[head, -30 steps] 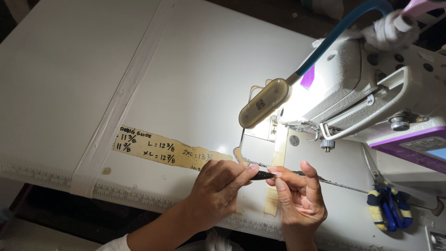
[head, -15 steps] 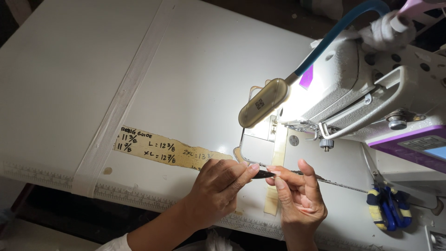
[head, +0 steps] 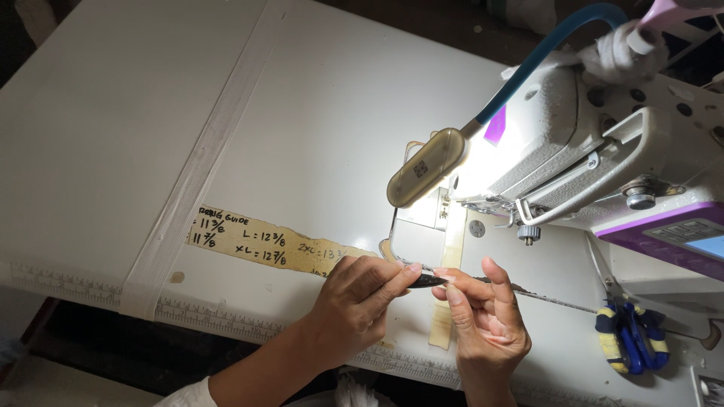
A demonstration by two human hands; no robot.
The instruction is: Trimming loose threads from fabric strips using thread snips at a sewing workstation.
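White laminate forms the large sewing table (head: 317, 98), whose near edge is marked with a printed ruler strip and whose top is crossed by a long band of pale tape (head: 197, 162). At the right, a white industrial sewing machine (head: 603, 143) is seen, with a purple-edged control panel on its near side. An oval beige lamp head on a blue flexible neck (head: 427, 167) is hung over the needle area and is lit. A torn strip of tan masking tape with handwritten notes (head: 264, 241) is stuck to the table just left of the hands. Blue-and-yellow-handled scissors (head: 630, 339) are laid at the lower right. In front of the machine, a small, thin dark object (head: 427, 280), too small to be identified, is pinched at one end by the fingertips of the left hand (head: 358, 305) and at the other by the thumb and forefinger of the right hand (head: 486, 320); both hands are closed on it just above the table.
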